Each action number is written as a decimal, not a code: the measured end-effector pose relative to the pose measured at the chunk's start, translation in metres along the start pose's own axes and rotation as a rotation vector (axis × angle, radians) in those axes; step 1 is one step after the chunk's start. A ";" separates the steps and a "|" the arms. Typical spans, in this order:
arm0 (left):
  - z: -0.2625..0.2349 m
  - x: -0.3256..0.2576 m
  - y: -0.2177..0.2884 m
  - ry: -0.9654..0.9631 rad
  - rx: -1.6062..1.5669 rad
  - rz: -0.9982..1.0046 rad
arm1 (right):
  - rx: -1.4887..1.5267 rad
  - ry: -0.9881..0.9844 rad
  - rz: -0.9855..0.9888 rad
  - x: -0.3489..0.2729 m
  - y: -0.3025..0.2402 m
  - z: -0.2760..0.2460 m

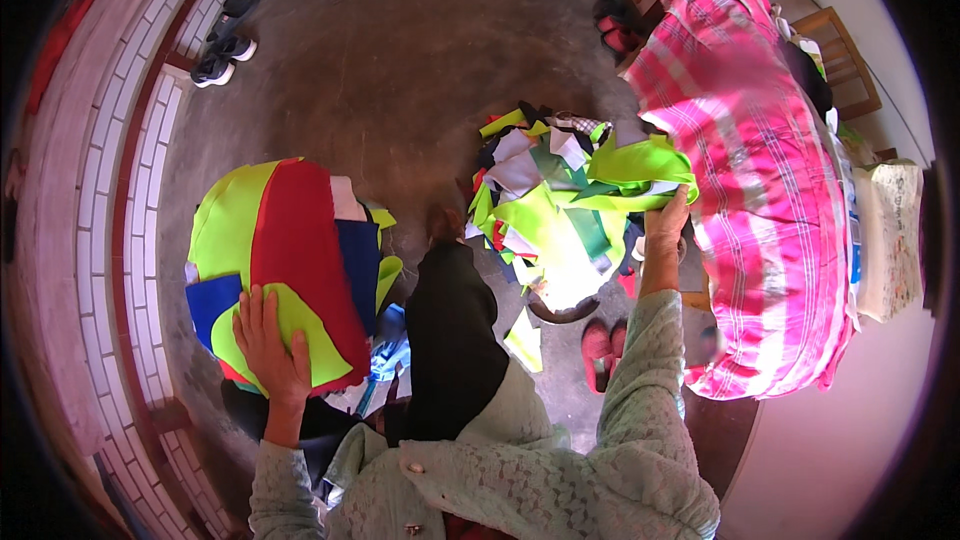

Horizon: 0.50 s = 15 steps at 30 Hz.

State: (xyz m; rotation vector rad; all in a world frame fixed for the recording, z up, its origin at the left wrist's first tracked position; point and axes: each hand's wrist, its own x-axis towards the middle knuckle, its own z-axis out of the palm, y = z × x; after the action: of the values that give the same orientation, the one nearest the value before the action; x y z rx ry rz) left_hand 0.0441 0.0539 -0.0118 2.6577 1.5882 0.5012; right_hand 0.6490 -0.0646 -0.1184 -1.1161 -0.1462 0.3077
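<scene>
The person sits over a concrete floor [400, 60] with fabric on both sides. The left hand [268, 340] lies flat, fingers spread, on top of a stack [290, 260] of cut cloth pieces resting on the lap to the left; it presses down and grips nothing. The stack shows lime, red and blue layers, the lime piece right under the palm.

The right hand [665, 230] reaches out to the right and pinches a green piece [640, 175] of cloth at its lower edge, lifting it just above a heap [545, 205] of mixed scraps on the floor. That heap is lime, green, white and dark, and it sits just beside a big pink plaid bag [760, 190], which bulges up on the far right.

A black trouser leg [450, 330] runs between stack and heap. Red slippers [603, 345] sit on the floor near the right elbow. Dark shoes [225, 45] stand well apart by the tiled step [130, 170] at the left.
</scene>
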 end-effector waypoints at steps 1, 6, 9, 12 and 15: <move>0.000 0.000 0.000 0.000 -0.009 -0.006 | 0.058 0.081 0.071 0.002 -0.012 0.008; -0.002 -0.003 -0.001 0.015 -0.007 -0.006 | 0.190 -0.077 0.078 -0.024 -0.065 0.043; -0.003 -0.007 -0.003 0.033 -0.027 -0.010 | 0.241 -0.086 0.194 -0.065 -0.098 0.072; -0.003 -0.006 -0.003 0.042 -0.058 -0.011 | 0.319 -0.458 0.247 -0.091 -0.103 0.073; -0.002 -0.011 -0.005 0.057 -0.069 -0.035 | 0.271 -0.535 0.346 -0.149 -0.095 0.098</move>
State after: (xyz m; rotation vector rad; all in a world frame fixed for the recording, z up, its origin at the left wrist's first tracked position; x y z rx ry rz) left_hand 0.0347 0.0470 -0.0136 2.5833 1.5979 0.6249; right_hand 0.4977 -0.0656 0.0158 -0.7651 -0.3735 0.9086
